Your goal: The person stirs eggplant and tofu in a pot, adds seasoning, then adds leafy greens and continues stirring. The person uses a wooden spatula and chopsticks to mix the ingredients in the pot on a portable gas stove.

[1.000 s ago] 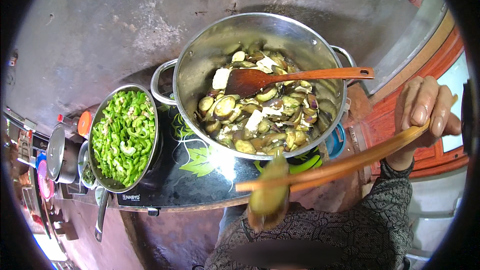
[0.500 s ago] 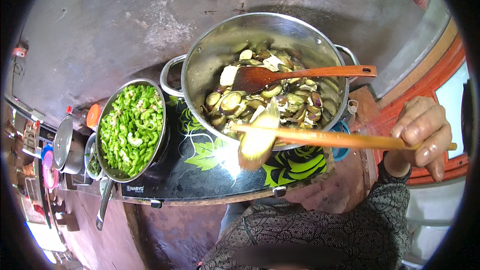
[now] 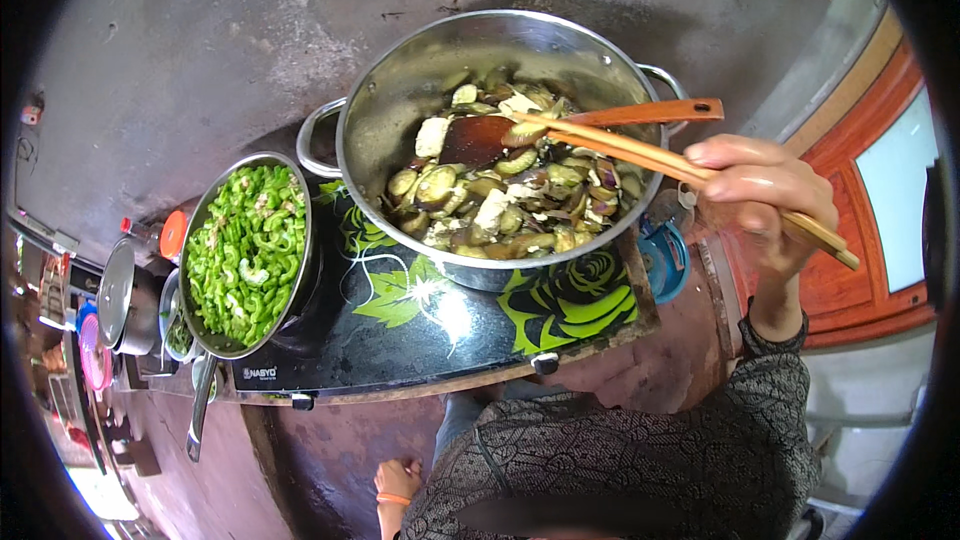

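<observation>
Black leaf-patterned stovetop (image 3: 335, 355) under steel pot (image 3: 530, 45) — grey wall (image 3: 220, 50), orange-red door (image 3: 855, 210).

The right hand (image 3: 770, 190) grips chopsticks (image 3: 640, 160), their tips over the pot (image 3: 400, 95) — at a slice (image 3: 521, 132) above the spatula (image 3: 640, 112). Eggplant (image 3: 520, 195) fills the pot's bottom. The pot stands at the stove's (image 3: 330, 350) back edge, the pan (image 3: 202, 400) of greens (image 3: 245, 260) near its left end — its handle jutting past the front edge. The left hand (image 3: 400, 480) hangs beyond that edge.
</observation>
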{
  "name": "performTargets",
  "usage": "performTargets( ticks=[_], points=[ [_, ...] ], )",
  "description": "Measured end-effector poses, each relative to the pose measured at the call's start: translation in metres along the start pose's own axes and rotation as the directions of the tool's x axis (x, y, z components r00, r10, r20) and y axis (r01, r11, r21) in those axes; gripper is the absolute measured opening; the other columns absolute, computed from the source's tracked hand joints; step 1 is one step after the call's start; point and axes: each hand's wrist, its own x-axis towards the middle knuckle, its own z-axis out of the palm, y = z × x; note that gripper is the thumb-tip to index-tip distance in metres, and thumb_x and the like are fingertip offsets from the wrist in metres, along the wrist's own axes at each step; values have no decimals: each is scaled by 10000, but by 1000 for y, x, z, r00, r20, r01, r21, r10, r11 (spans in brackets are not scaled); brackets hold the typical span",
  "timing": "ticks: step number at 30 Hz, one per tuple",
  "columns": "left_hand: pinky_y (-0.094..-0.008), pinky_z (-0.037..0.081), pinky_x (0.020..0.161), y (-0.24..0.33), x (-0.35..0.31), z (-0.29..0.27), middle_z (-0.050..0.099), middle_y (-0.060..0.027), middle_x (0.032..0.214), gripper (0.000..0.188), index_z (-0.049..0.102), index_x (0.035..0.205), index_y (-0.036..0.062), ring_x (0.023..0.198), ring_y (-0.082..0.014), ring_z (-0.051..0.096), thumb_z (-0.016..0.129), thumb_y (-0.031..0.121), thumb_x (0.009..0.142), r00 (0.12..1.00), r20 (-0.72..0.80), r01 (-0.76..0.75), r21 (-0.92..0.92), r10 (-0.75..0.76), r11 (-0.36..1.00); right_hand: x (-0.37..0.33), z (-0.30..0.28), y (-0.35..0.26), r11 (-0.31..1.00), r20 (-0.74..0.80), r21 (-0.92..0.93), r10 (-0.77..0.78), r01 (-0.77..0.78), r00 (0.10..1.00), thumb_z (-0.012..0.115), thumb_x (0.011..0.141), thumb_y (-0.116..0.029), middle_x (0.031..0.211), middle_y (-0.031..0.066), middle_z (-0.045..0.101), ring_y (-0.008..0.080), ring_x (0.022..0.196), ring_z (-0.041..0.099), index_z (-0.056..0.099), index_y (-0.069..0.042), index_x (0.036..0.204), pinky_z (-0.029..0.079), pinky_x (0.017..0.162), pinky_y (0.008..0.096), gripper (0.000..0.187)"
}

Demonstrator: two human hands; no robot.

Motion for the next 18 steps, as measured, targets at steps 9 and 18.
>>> performTargets(
  ticks=[9,18],
  points=[
    [-213,340,472,151,-20,-206,658,-80,896,295,729,982,36,549,-83,458,783,-69,712,366,-874,-790,-110,320,603,-1,17,-7,916,-72,383,-94,115,993,573,967,-498,952,249,705,304,825,727,682,22,889,617,723,379,536],
    [-239,483,495,213,-36,-260,660,-86,909,420,752,1059,59,621,-109,611,884,-7,666,-128,-851,-821,379,509,427,-4,42,-27,819,8,521,-289,243,957,638,962,-401,886,262,712,264,733,735,691,23,895,594,563,297,433]
  ],
)
